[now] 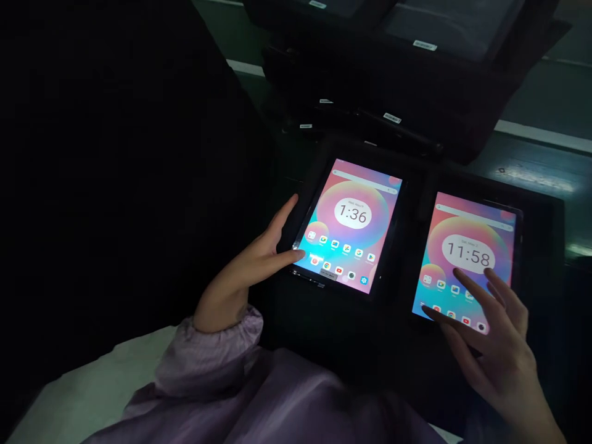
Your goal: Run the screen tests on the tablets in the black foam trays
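Just right of the frame's centre lies a black-edged rectangular tablet with a lit pink-and-turquoise screen (350,225), its white oval clock reading 1:36 above two rows of small round icons. Toward the right side lies a matching black-edged tablet with the same bright wallpaper (462,243), its clock showing 11:58; both tilt slightly clockwise. The left hand (263,256), reaching from a gathered purple sleeve (208,351), is spread wide, thumb over the first screen's lower-left corner, fingers extended beside its left edge. The right hand (502,348), at lower right, spreads its fingers over the second screen's lower half; whether they touch the glass cannot be told.
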A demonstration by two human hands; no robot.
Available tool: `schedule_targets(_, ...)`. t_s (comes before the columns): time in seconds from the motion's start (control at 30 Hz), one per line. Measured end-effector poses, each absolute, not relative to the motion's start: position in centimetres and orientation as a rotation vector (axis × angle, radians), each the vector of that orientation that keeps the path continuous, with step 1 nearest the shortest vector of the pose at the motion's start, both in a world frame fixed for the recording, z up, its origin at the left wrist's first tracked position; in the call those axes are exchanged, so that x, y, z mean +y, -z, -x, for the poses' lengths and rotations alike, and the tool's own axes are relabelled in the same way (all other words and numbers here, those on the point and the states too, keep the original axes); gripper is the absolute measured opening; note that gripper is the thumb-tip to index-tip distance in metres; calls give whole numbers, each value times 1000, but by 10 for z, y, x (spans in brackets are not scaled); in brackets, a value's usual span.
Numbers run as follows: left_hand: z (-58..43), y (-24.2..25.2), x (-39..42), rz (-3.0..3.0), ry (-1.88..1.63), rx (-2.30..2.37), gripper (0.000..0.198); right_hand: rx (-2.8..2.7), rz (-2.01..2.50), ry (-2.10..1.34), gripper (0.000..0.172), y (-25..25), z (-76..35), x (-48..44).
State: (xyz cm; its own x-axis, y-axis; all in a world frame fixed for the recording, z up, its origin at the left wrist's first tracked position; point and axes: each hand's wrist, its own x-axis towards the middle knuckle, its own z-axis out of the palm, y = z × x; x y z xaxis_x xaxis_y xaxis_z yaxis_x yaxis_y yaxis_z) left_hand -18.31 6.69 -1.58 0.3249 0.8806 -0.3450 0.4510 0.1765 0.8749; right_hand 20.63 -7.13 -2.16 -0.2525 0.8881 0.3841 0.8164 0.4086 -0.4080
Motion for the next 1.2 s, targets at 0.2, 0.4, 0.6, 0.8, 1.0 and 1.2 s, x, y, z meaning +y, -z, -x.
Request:
schedule_targets(0.2,188,27,70,-1380,-523,1252,133,-1857,1464,-172,52,22,-208,-79)
schedule_targets(0.4,197,32,70,-1347,-554,1226,139,-1749,1525,-153,43,23,-203,-77)
schedule_targets(0.6,194,29,70,-1331,-507,1230,137,-1938,1531,-135,29,18,-202,-72)
schedule_targets(0.8,193,24,72,-1387,-463,1238,129,-1971,1557,-169,25,21,-208,-73)
schedule_targets(1.0,191,22,72,-1386,-443,1257,127,-1758,1586,-177,22,25,-201,-78)
schedule_targets(1.2,173,42,75,-1069,-960,1370,86,-1350,1820,-158,17,2,-214,-62)
